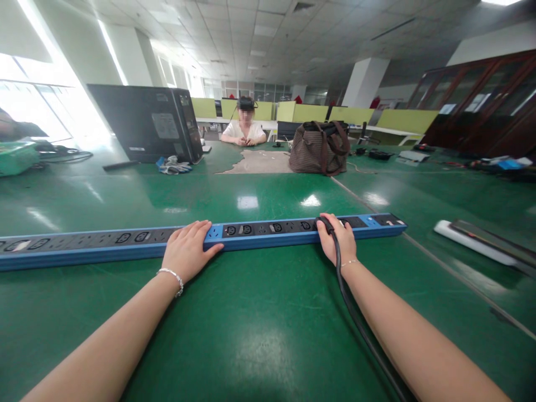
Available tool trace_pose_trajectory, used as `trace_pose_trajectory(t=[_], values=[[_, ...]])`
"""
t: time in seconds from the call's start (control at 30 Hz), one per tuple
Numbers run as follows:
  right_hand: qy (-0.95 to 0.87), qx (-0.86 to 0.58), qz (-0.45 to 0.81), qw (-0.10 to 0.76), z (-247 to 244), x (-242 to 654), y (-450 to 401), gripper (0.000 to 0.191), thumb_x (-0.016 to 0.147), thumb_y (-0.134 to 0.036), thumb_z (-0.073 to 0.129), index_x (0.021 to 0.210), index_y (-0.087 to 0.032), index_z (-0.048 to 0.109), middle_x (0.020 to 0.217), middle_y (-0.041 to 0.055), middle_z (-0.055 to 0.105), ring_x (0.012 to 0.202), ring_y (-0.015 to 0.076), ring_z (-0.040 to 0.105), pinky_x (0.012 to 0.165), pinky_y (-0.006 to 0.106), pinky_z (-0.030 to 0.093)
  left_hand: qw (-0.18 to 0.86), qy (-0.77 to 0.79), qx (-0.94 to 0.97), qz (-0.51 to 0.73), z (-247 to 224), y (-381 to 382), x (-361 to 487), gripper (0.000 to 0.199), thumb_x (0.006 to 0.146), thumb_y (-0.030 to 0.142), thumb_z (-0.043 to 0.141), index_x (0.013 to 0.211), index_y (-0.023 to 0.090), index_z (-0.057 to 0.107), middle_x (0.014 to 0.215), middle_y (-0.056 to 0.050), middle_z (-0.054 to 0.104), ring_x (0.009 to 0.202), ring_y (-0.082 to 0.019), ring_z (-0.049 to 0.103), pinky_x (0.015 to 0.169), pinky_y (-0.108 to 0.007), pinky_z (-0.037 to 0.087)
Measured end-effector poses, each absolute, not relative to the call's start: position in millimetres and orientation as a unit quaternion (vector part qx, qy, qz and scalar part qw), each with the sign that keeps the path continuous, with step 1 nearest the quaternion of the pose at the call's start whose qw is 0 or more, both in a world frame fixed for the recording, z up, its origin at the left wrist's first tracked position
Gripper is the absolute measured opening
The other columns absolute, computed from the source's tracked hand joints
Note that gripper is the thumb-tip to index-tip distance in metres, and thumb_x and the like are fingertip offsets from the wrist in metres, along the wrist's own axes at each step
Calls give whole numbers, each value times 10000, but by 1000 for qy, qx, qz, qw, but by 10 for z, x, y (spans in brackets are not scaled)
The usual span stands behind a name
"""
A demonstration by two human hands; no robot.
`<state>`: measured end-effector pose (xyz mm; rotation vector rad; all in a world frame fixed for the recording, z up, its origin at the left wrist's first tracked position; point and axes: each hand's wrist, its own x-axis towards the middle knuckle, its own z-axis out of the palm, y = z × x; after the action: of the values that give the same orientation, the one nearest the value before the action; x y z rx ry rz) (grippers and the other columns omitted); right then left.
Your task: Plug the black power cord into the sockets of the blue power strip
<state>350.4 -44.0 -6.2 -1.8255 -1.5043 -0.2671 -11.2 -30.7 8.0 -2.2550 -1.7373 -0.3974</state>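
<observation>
A long blue power strip [268, 241] with a black face and several sockets lies across the green table, running out past the left edge of the view. My left hand [188, 250] rests flat over its middle, fingers on top and thumb along the near side. Toward the strip's right end, my right hand [338, 240] grips a black power plug [326, 224] at the socket face. From that plug a black cord [349, 307] runs down toward me beside my right forearm. Whether the plug is fully seated in a socket cannot be seen.
A black computer case [146, 123] stands at the back left, with gloves [173, 165] beside it. A brown bag [319, 148] sits at the back. Across the table sits a person [245, 128]. At right lies a white, dark-topped bar [477, 243]. Cables [62, 152] lie far left.
</observation>
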Motion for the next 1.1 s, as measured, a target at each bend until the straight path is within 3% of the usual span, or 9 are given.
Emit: trace_pose_trajectory(t=[0.27,0.53,0.8,1.1], values=[[-561,-750,-108,332,-33,3466,-467,413,892,-465,388,1188,-280,607,1363,38,512,1350,295,302,1056,587,226,135,-601,-777,-132,89,-314,-106,657,834,601,376,1318,165,459,1359,-112,518,1261,-265,449,1044,-414,310],[-554,-769,-78,310,23,3488,-455,384,872,-462,434,1174,-316,620,1257,24,604,1275,298,412,1049,583,245,133,-605,-775,-126,99,-315,-101,655,831,598,375,1322,172,456,1361,-119,515,1255,-265,456,1038,-421,322],[-546,-762,-95,334,-18,3436,-493,399,885,-477,416,1209,-322,589,1310,19,562,1313,311,358,1042,633,213,133,-604,-775,-130,88,-310,-105,657,832,597,371,1322,167,455,1358,-123,516,1266,-266,446,1043,-418,313],[-564,-744,-93,346,-38,3497,-429,395,875,-422,428,1170,-255,631,1222,58,624,1270,277,434,1074,532,248,136,-603,-776,-127,119,-331,-90,646,839,583,376,1313,153,462,1354,-126,519,1255,-270,456,1039,-420,314]])
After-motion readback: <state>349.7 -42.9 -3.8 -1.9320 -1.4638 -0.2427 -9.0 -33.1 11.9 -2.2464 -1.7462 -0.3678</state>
